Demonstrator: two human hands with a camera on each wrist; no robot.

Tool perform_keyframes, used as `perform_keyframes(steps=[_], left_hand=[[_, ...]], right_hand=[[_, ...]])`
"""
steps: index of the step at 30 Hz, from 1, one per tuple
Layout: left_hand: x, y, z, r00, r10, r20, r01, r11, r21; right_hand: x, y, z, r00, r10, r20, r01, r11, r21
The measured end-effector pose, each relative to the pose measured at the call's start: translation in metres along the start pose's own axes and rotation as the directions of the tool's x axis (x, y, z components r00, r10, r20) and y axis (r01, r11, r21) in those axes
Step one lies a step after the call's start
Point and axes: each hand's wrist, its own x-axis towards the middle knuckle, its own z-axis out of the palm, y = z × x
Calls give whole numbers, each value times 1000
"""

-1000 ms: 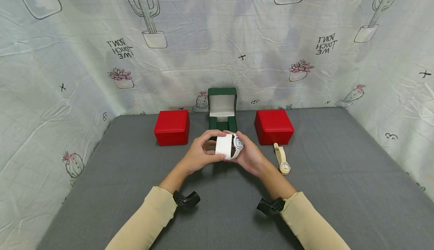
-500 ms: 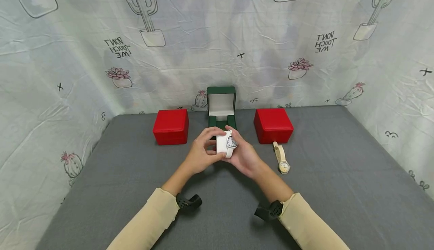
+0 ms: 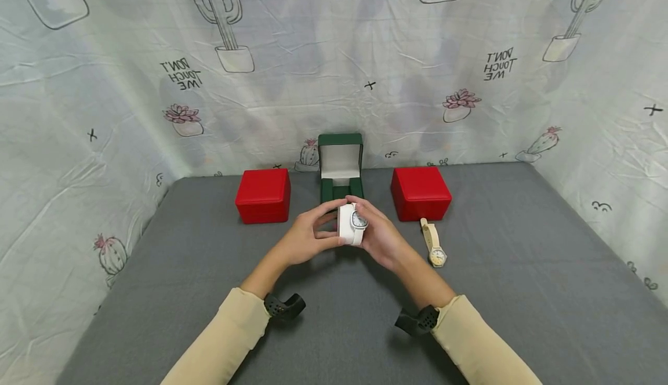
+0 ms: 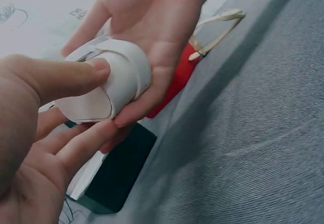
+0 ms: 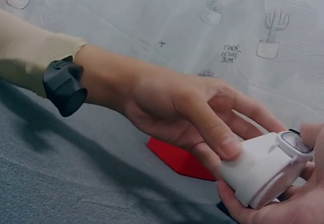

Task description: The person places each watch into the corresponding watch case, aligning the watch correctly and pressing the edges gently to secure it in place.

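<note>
A white wristwatch (image 3: 359, 221) is looped around a white watch cushion (image 3: 342, 222), held up between both hands in front of the open green watch box (image 3: 326, 189). My left hand (image 3: 302, 239) grips the cushion's left end, thumb on the near side and fingers on the far side. My right hand (image 3: 383, 237) holds the watch side, its thumb by the dial. In the left wrist view the strap (image 4: 132, 64) wraps over the cushion. The right wrist view shows the watch dial (image 5: 294, 142) near the cushion's edge. The cushion's underside is hidden by fingers.
Closed red boxes stand left (image 3: 263, 195) and right (image 3: 420, 193) of the green box. A cream-strapped watch (image 3: 434, 244) lies on the grey cloth (image 3: 334, 327) before the right red box. Behind hangs a printed curtain (image 3: 292, 89).
The watch has moved left onto the cushion from its right end, and its dial has turned more toward the camera. Both hands still hold the pair in nearly the same spot.
</note>
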Motion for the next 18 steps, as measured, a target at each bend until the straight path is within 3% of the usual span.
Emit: perform_keyframes(steps=[7,18], left_hand=[[1,-1,4,1000,-2,-16,3,999,49],[0,-3,5,999,-7,36,4,996,85]], right_hand=[[2,3,-2,1000,-2,0,2,999,-47],[4,6,-10,1000,2,9,-1,995,-98]])
